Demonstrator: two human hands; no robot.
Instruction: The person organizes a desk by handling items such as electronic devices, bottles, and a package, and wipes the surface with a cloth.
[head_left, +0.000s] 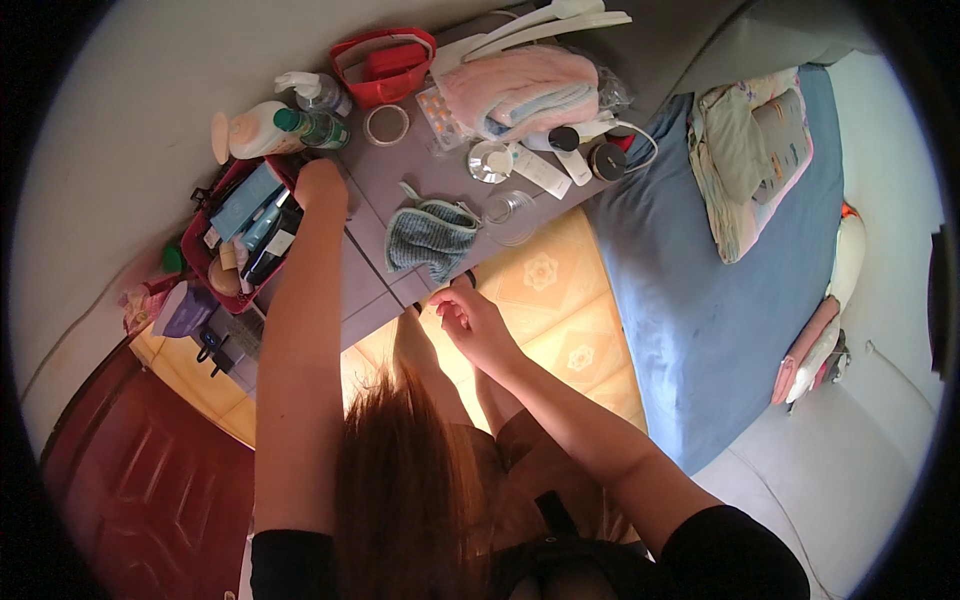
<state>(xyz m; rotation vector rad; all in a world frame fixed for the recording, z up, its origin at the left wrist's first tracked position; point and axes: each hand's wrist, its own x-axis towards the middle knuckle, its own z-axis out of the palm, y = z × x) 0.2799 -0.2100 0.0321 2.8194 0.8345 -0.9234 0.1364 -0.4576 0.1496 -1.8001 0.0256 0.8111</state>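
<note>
My left hand (321, 186) reaches to the far right corner of a dark red basket (246, 301) on the tiled tabletop. Its fingers are hidden behind the wrist and the basket's rim, so I cannot see what they touch. Inside the basket lie a light blue box (246, 201), a blue tube (262, 223), a dark bottle and several other small cosmetics. My right hand (474, 324) hovers in front of the table's near edge, fingers loosely curled with nothing visible in them. Just beyond it, a crumpled grey-green cloth (431, 238) lies near a clear plastic cup (510, 217).
Pump bottles (259, 131), a green-capped bottle (324, 129) and a red fabric bin (384, 67) line the wall side. A pink towel (521, 90), a pill blister pack (441, 118) and jars (607, 161) crowd the far end. A bed (660, 262) stands to the right.
</note>
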